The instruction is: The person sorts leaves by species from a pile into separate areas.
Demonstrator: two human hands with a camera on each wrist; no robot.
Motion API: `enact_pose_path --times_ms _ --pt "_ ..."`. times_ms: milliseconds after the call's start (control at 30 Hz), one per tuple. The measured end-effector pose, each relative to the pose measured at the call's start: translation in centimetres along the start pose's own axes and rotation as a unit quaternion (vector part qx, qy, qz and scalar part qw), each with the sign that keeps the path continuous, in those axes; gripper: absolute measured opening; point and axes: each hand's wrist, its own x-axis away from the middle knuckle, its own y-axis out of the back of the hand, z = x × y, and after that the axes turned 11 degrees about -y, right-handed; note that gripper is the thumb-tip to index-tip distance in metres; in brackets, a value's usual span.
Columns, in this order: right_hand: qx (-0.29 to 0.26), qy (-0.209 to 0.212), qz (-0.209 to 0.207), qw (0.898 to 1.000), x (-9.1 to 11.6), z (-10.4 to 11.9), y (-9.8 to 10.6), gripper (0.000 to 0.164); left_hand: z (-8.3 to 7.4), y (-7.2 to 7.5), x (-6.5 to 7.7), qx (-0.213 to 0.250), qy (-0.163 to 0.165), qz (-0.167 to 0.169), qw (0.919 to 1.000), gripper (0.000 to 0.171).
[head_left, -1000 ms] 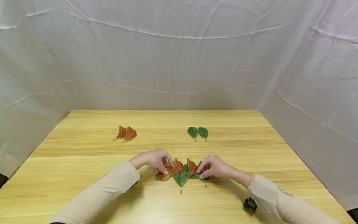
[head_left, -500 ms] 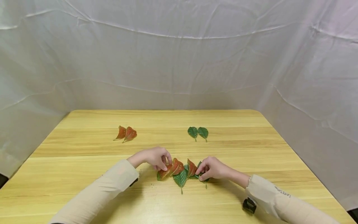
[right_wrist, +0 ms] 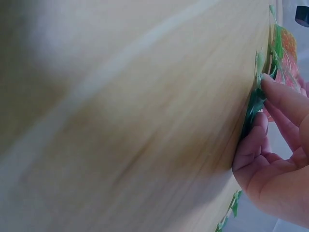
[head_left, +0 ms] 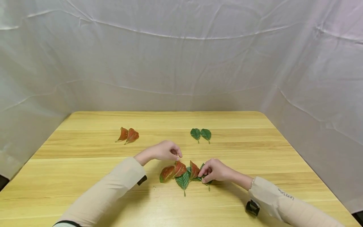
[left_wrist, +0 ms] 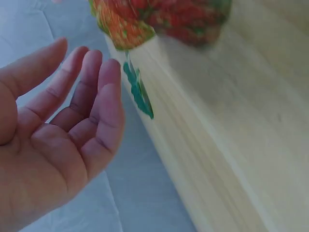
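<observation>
A row of overlapping artificial leaves lies near the middle of the table. Three red leaves rest over green leaves. My left hand hovers just behind the row's left part, fingers loosely bent around nothing. In the left wrist view its palm shows bare, near the red leaf cluster. At the row's right end my right hand pinches a green leaf between thumb and fingers, low over the wood. The fingers hide part of that leaf.
Two more red leaves lie at the back left of the wooden table. A pair of green leaves lies at the back right of centre. Pale cloth hangs behind and along both sides.
My left hand has let go of the leftmost red leaf and moved up and slightly right. The right hand has barely moved and stays on the green leaf.
</observation>
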Motion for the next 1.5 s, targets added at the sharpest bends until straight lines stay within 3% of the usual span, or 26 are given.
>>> enact_pose_path --times_ms 67,267,533,767,900,1100,1300,1400,1500 --pt "-0.002 0.0 0.0 1.0 -0.1 -0.1 0.0 0.012 0.0 -0.3 -0.3 0.026 -0.009 0.003 0.9996 0.013" --pt "-0.007 0.001 0.003 1.0 -0.1 -0.1 0.0 0.012 -0.2 -1.2 -1.2 0.084 0.012 0.016 0.9962 0.018" --pt "-0.014 0.001 0.005 1.0 0.0 0.0 0.0 0.013 -0.8 -1.9 -2.1 0.091 0.015 0.029 0.9953 0.019" --pt "-0.016 0.001 0.007 1.0 0.1 0.1 0.0 0.013 -1.2 -2.3 -2.5 0.096 0.021 0.015 0.9951 0.016" --pt "-0.014 -0.001 0.006 1.0 0.0 0.0 0.0 0.012 -1.3 -2.3 -2.7 0.119 0.025 -0.025 0.9923 0.017" --pt "-0.018 -0.004 0.003 1.0 0.0 0.0 0.0 0.013 -1.3 -2.0 -2.9 0.131 0.034 -0.125 0.9829 0.015" --pt "-0.02 0.0 0.004 1.0 0.0 -0.1 0.0 0.013 -1.5 -1.6 -3.2 0.198 0.045 -0.197 0.9592 0.016" --pt "-0.023 0.001 0.003 1.0 0.0 -0.1 0.0 0.013 -1.6 -1.5 -3.3 0.23 0.029 -0.231 0.9449 0.015" --pt "-0.026 0.0 0.003 1.0 -0.1 0.0 0.0 0.013 -1.7 -1.2 -3.3 0.239 0.01 -0.256 0.9367 0.013"
